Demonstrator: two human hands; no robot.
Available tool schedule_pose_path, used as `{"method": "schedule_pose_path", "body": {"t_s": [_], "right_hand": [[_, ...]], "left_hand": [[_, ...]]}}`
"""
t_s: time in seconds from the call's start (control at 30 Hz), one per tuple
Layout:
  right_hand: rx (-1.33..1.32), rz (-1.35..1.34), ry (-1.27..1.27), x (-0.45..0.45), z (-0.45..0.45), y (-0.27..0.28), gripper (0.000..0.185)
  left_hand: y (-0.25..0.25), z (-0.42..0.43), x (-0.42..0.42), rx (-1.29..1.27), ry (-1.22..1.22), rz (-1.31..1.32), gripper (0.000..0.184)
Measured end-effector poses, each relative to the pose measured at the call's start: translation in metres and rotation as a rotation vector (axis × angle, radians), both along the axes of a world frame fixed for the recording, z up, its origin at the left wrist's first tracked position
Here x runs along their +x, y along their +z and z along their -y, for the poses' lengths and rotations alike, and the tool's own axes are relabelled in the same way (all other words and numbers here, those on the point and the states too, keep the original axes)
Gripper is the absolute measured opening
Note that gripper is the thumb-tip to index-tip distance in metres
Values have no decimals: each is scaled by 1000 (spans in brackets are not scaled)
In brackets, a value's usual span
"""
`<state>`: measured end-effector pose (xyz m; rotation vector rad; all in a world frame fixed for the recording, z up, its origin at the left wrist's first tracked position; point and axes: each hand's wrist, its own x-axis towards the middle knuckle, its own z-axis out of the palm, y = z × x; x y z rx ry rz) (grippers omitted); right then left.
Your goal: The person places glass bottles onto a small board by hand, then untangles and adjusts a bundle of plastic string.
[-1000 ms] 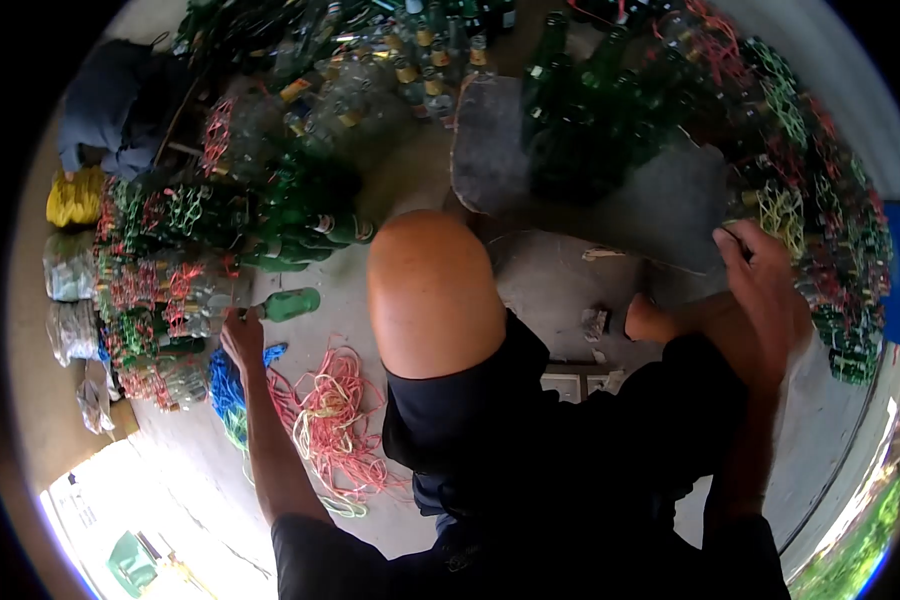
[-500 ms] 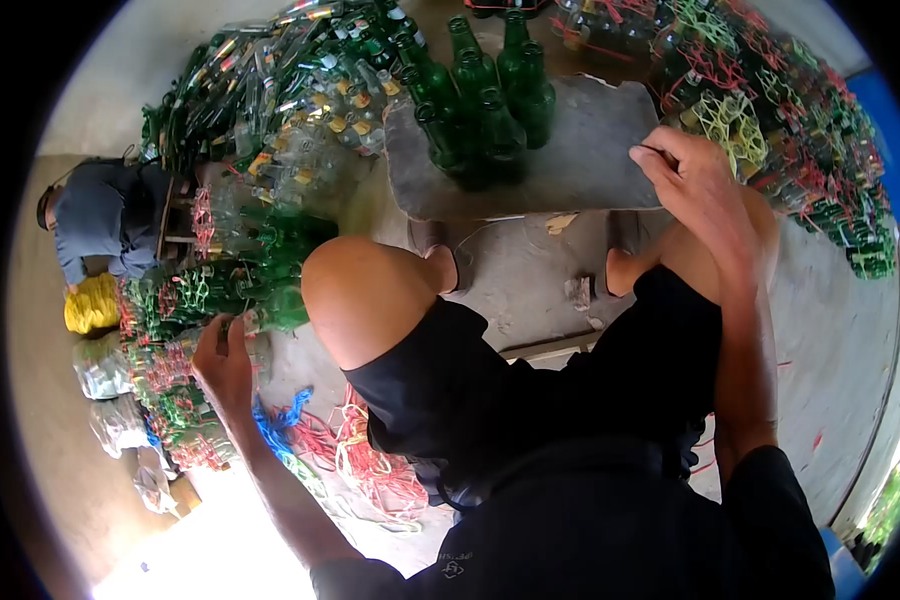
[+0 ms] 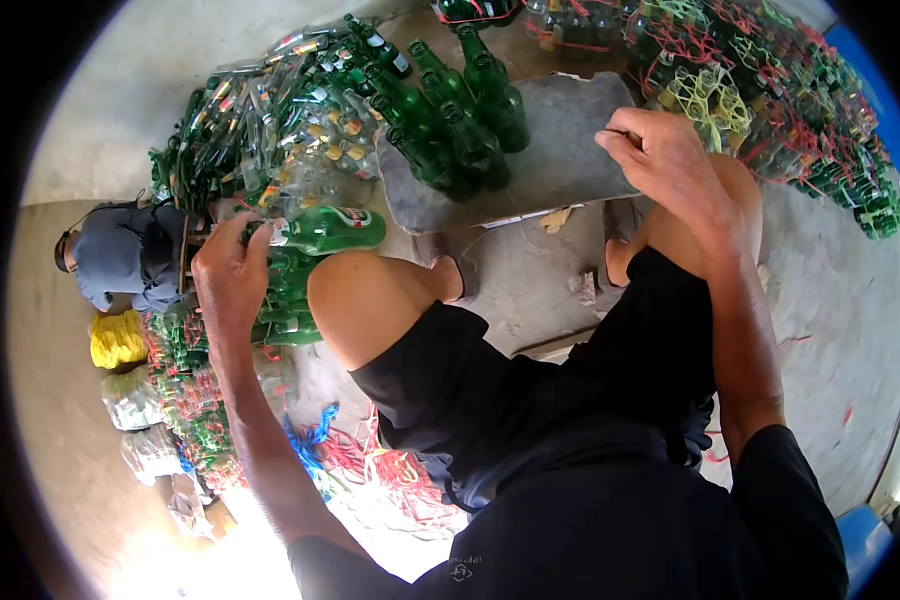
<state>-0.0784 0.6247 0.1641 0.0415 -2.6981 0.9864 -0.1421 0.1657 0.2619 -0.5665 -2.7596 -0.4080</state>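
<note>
My left hand (image 3: pixel 230 262) is closed around the neck of a green glass bottle (image 3: pixel 335 230). The bottle lies sideways in the air, its labelled body pointing right above my left knee. Over my right knee, my right hand (image 3: pixel 662 155) has its fingers curled together; what they hold, if anything, is hidden. It is near the right end of a grey board (image 3: pixel 570 125). A cluster of upright green bottles (image 3: pixel 470 145) stands on the left part of this board.
Loose bottles (image 3: pixel 260 130) are heaped at the back left, with more green bottles (image 3: pixel 288 285) below. Bottles bundled with red and yellow string (image 3: pixel 710 110) fill the back right. A person (image 3: pixel 125 250) bends at far left by yellow twine (image 3: pixel 117 340). Tangled strings (image 3: pixel 390 470) cover the floor.
My left hand has risen from the bottles beside my left knee, bringing up a green bottle. My right hand stays curled near the board. The view has shifted slightly.
</note>
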Motion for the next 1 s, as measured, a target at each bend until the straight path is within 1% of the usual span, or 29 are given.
{"method": "schedule_pose_path", "body": {"t_s": [0.07,0.17,0.27,0.37,0.43,0.53,0.57,0.67,0.8,1.0], "right_hand": [[4,-6,0,0,-1,-1,19],[15,24,-5,1,-2,1,19],[-1,-29,-4,2,-4,-2,19],[-17,-2,-9,4,-4,0,18],[-10,-36,1,4,-6,-3,18],[-24,-27,-7,6,-7,-2,18],[-34,-14,-13,6,-7,-1,18],[-37,-27,-20,8,-9,-2,18],[-17,-23,-30,9,-13,-4,18],[-32,-67,-32,12,-13,-3,19]], "left_hand": [[4,-14,-1,-21,-3,31,19],[2,-25,-3,9,-75,57,18],[1,-50,2,-29,-151,49,17],[-4,-72,6,29,-223,59,18],[-6,-89,6,44,-277,56,19],[-3,-121,11,78,-286,120,18],[-6,-131,11,151,-308,124,17],[-18,-155,5,182,-400,45,17],[-35,-193,-3,230,-460,3,15],[-66,-228,-25,211,-460,-30,15]]}}
